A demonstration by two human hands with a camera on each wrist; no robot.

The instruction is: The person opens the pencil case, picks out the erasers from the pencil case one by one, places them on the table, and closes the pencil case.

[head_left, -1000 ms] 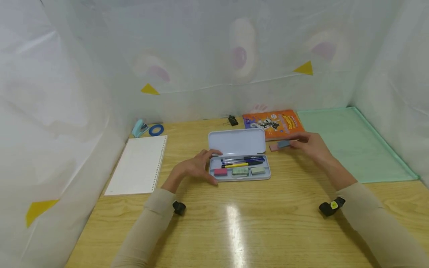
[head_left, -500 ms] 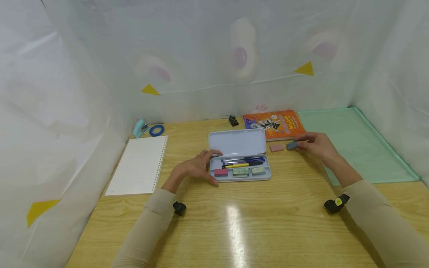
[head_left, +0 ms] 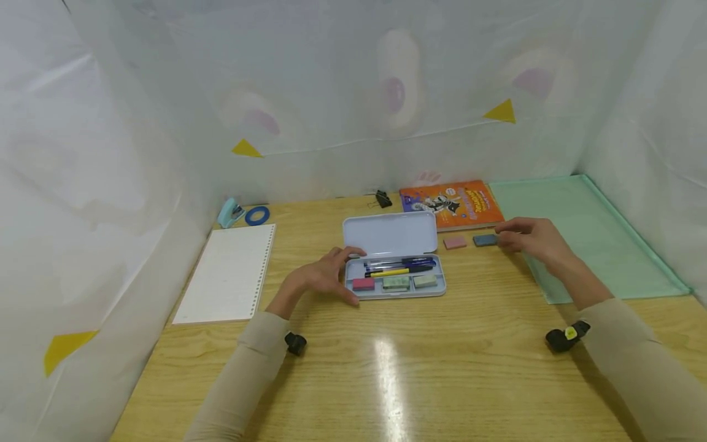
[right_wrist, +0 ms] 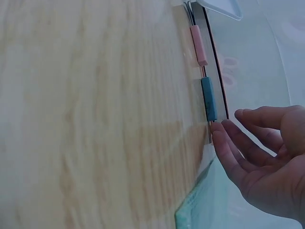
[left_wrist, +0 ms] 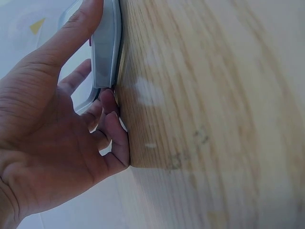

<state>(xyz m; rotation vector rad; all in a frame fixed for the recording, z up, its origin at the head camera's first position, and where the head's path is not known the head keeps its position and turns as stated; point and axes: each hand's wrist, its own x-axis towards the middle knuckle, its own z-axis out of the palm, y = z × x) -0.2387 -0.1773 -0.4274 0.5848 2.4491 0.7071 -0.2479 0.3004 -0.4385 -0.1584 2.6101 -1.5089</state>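
Note:
An open pale-blue pencil case point(head_left: 395, 293) lies on the table with its lid raised at the back. Pens point(head_left: 400, 267) fill its rear compartment; a red eraser point(head_left: 363, 284), a green eraser point(head_left: 396, 283) and a whitish eraser point(head_left: 425, 281) sit in front. My left hand point(head_left: 327, 274) holds the case's left end, thumb at the front corner, fingers behind, as the left wrist view point(left_wrist: 62, 100) also has it. Right of the case, a pink eraser point(head_left: 455, 242) and a blue eraser point(head_left: 485, 240) lie in a row. Beside the blue one, my right hand point(right_wrist: 267, 157) has its fingers parted, holding nothing.
An orange book point(head_left: 455, 205) lies behind the erasers, and a green translucent mat point(head_left: 596, 239) at the right. A black binder clip point(head_left: 383, 198) is at the back. Leftward are a sheet of paper point(head_left: 226, 273), a blue tape ring point(head_left: 257, 215) and a light-blue stapler point(head_left: 230, 212).
My right hand has moved right with the blue eraser, set it down beside the pink one and let go. My left hand has stayed on the case.

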